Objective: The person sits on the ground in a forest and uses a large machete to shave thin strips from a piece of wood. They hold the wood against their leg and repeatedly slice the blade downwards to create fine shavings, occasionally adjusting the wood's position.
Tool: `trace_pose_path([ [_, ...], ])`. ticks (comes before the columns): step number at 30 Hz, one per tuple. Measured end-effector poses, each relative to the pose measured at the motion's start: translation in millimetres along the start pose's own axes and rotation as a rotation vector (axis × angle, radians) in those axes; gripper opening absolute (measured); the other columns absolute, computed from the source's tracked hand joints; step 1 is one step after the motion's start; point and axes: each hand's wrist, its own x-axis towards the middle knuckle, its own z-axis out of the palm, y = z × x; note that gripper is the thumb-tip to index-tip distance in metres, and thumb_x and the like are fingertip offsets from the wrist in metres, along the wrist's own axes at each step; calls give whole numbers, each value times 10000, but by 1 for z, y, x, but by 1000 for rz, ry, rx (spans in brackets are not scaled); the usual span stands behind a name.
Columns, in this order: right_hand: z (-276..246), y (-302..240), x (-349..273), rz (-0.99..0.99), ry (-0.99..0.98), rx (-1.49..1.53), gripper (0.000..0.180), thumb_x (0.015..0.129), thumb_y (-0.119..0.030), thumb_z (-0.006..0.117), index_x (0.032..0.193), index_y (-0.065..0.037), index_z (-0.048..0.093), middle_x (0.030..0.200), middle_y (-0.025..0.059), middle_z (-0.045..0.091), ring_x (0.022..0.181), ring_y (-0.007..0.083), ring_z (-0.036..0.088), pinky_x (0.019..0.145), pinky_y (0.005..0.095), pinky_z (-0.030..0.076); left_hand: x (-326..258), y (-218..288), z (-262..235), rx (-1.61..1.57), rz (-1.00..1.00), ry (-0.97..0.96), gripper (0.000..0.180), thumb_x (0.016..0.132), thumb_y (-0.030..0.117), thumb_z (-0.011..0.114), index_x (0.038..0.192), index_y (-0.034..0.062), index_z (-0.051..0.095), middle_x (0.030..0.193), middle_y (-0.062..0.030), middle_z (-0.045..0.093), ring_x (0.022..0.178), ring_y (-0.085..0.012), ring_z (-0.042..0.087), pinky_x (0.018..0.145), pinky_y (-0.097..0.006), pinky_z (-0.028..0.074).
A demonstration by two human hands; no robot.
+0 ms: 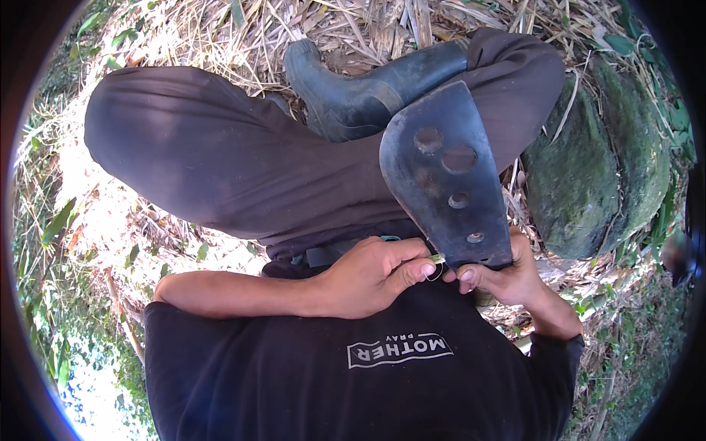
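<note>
My right hand (507,278) is closed on the narrow near end of a dark, flat plate with several round holes (443,176). The plate tilts away from me, widening to a rounded far end above my leg. Just left of its near edge, my left hand (375,273) pinches a small pale-green piece (437,259) between thumb and fingertips. A thin pale strand curves down beside that thumb; whether it ties to the plate, I cannot tell. Some fingers of my right hand are hidden behind the plate.
I sit with bent legs in dark trousers (243,154) and a dark rubber boot (360,95). A large mossy rock (581,169) lies close on the right. Dry leaves and stalks (198,37) cover the ground, with green plants around.
</note>
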Motion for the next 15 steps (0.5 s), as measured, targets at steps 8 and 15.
trace_pose_path([
  [8, -8, -12, 1, 22, -26, -232, 171, 875, -139, 763, 789, 6, 734, 643, 68, 700, 522, 106, 634, 487, 262, 471, 3, -10, 6, 47, 38, 42, 252, 1040, 259, 512, 1104, 38, 616, 606, -144, 470, 517, -264, 470, 548, -370, 404],
  [15, -11, -17, 3, 24, -53, -236, 134, 879, -114, 746, 849, 16, 731, 625, 83, 682, 519, 90, 621, 480, 277, 458, 5, -17, 10, 19, 69, 56, 262, 1036, 248, 520, 1111, 16, 614, 641, -170, 508, 555, -286, 516, 563, -388, 417],
])
